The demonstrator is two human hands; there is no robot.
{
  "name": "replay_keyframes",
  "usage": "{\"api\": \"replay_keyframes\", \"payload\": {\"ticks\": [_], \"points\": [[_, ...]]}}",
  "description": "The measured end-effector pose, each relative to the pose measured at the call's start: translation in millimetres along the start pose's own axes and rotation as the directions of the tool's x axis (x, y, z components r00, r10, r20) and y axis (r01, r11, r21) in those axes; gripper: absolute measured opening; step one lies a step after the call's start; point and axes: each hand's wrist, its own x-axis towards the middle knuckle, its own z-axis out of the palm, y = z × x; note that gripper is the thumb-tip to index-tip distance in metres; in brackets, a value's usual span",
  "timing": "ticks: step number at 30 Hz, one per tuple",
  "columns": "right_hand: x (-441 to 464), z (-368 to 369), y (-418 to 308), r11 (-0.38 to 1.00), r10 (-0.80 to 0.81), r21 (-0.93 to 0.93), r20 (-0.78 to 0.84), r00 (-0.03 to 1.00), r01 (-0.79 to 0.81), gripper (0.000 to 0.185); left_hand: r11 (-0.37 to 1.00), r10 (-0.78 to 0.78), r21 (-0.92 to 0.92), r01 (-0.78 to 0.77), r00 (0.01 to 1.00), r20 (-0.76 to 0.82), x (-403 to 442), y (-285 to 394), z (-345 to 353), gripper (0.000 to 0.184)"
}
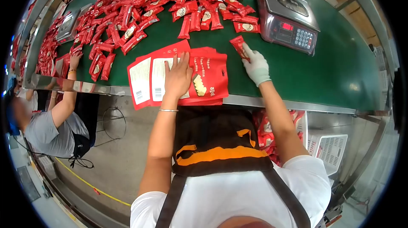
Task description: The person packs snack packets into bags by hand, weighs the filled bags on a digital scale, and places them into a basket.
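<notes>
My bare left hand point(178, 76) lies flat with its fingers stretched out on a stack of large flat red pouches point(210, 75) at the near edge of the green table. White label panels show on the pouches at the left. To the right of the stack, my gloved right hand point(255, 64) holds one small red packet point(239, 46) between thumb and fingers, just above the table. Beyond both hands lies a big heap of small red packets point(182, 11). A scale point(289, 20) with a steel pan and lit red display stands at the right of the heap.
A co-worker point(55, 122) sits at the left, one hand among packets near a second scale point(68, 26). The green table point(331, 79) has a metal front edge. Below it at the right are white crates point(332, 151) and red pouches.
</notes>
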Motion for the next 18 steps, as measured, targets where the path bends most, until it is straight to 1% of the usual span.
{"api": "replay_keyframes", "payload": {"ticks": [2,4,5,6,8,10,11,12,13,15,16,18], "points": [[-28.4,-17.3,5.3,0.979,-0.113,0.157,-0.117,0.987,0.130,0.063,1.000,0.010,-0.013,-0.010,1.000,0.000,1.2,-1.6,-0.8,0.057],[-63.2,-44.9,-1.4,0.917,-0.176,0.358,-0.035,0.984,0.177,0.056,0.999,0.002,-0.037,-0.002,1.000,-0.002,-1.0,-1.7,0.6,0.057],[-74.4,-47.1,-2.2,0.889,-0.252,0.399,0.020,0.967,0.224,0.054,0.999,0.015,-0.041,-0.015,1.000,-0.013,-0.9,-0.4,-1.1,0.057],[-76.1,-45.5,-4.3,0.877,-0.360,0.355,0.036,0.932,0.325,0.054,0.999,0.033,-0.042,-0.034,0.999,-0.024,0.1,0.7,-2.4,0.057],[-63.9,-34.9,-19.0,0.829,-0.470,0.365,0.048,0.881,0.423,0.053,0.999,0.053,-0.011,-0.053,0.998,-0.021,-0.5,0.5,-2.3,0.058],[-30.5,-11.1,-40.2,0.746,-0.592,0.319,-0.084,0.802,0.584,0.048,0.996,0.079,0.042,-0.079,0.997,-0.005,0.1,1.7,-3.4,0.059],[-14.9,-1.8,-52.0,0.739,-0.626,0.263,-0.071,0.776,0.620,0.042,0.996,0.083,0.041,-0.084,0.996,0.006,0.7,2.6,-4.3,0.060],[-0.5,21.1,-56.8,0.688,-0.656,0.355,-0.069,0.751,0.633,0.038,0.996,0.081,0.040,-0.082,0.996,0.023,-0.6,2.5,-4.6,0.061],[6.1,30.7,-65.2,0.663,-0.699,0.416,0.048,0.714,0.622,0.040,0.996,0.082,0.042,-0.082,0.997,0.010,1.2,0.4,-3.4,0.061],[14.1,50.3,-77.7,0.626,-0.754,0.473,0.164,0.636,0.621,0.042,0.995,0.089,-0.048,-0.090,0.995,-0.035,0.1,-3.3,0.4,0.062],[16.6,58.7,-81.8,0.608,-0.775,0.492,0.197,0.600,0.624,0.043,0.995,0.085,-0.049,-0.087,0.996,-0.034,-1.3,0.2,-2.0,0.062],[20.5,69.4,-82.8,0.579,-0.805,0.527,0.246,0.541,0.622,0.045,0.971,0.059,0.238,-0.028,0.990,-0.125,-1.8,7.3,-6.0,0.062]]}}
